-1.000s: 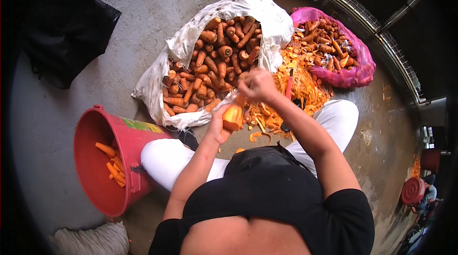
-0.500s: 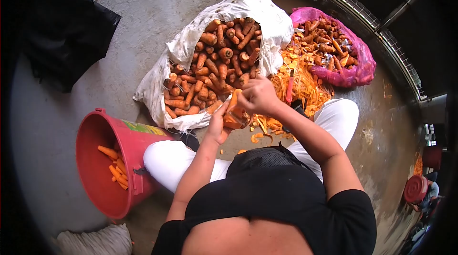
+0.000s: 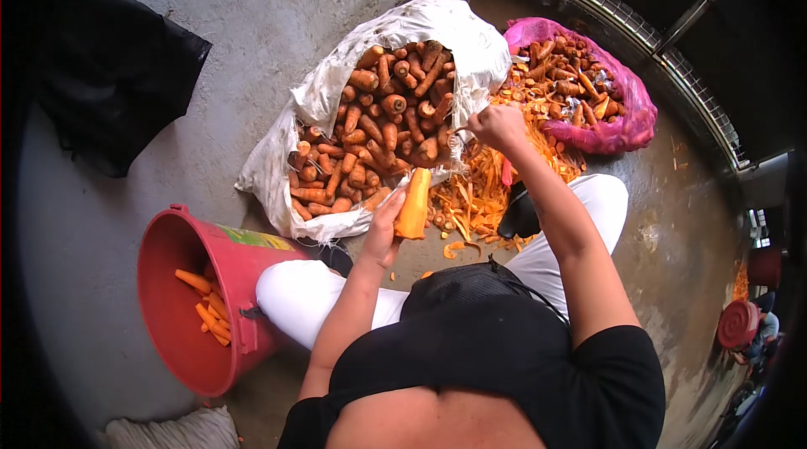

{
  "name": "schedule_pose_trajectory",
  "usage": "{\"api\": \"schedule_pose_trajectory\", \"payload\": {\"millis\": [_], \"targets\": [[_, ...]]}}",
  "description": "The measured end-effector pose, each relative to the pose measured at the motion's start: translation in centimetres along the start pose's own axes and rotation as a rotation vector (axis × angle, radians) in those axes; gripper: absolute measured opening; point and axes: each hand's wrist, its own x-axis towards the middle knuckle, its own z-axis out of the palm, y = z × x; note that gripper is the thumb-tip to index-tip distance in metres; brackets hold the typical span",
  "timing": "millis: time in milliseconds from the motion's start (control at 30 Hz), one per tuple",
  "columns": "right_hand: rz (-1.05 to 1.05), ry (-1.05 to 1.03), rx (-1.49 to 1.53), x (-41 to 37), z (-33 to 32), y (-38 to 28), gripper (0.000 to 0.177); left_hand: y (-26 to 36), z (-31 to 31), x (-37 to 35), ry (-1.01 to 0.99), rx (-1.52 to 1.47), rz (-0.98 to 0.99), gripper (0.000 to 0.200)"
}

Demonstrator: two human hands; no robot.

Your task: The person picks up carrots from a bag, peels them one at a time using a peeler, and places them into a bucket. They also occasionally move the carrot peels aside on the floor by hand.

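Observation:
My left hand (image 3: 384, 229) is closed round the lower side of a peeled carrot (image 3: 413, 207), bright orange and held nearly upright. My right hand (image 3: 498, 126) is a fist raised up and to the right, apart from the carrot. From it a thin peeler (image 3: 460, 130) pokes out to the left; most of it is hidden by the fingers. Behind the carrot, a white sack (image 3: 280, 155) lies open, full of unpeeled carrots (image 3: 370, 134). Below my right hand, orange peelings (image 3: 479, 184) are heaped on the floor, with a red strip-like thing (image 3: 506, 171) among them.
To the left a red bucket (image 3: 160, 281) lies tipped towards me, with several peeled carrots (image 3: 210, 306) inside. A pink sack (image 3: 640, 117) of carrots and scraps stands at back right. Black sheeting (image 3: 126, 71) is at far left. Another person (image 3: 765, 331) sits far right.
My right hand has moved up and right, away from the carrot. The carrot now shows more of its smooth peeled side and stands more upright in my left hand.

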Motion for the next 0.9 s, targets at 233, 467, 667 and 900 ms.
{"api": "schedule_pose_trajectory", "payload": {"millis": [233,467,667,900], "targets": [[-0.336,0.193,0.499,-5.0,-4.2,-7.5,0.032,-1.1,-0.7,1.6,0.125,-0.243,-0.094,0.039],[-0.611,0.376,0.476,-5.1,-3.7,-9.4,0.037,-1.7,-1.5,1.2,0.115,-0.081,-0.031,0.039],[-0.098,0.109,0.02,1.0,0.3,-0.8,0.044,-1.2,-0.4,-0.4,-0.048,0.034,-0.077,0.052],[0.112,-0.102,0.512,-3.0,-3.2,-4.1,0.039,-0.4,-0.7,1.2,-0.008,-0.358,-0.108,0.052]]}}
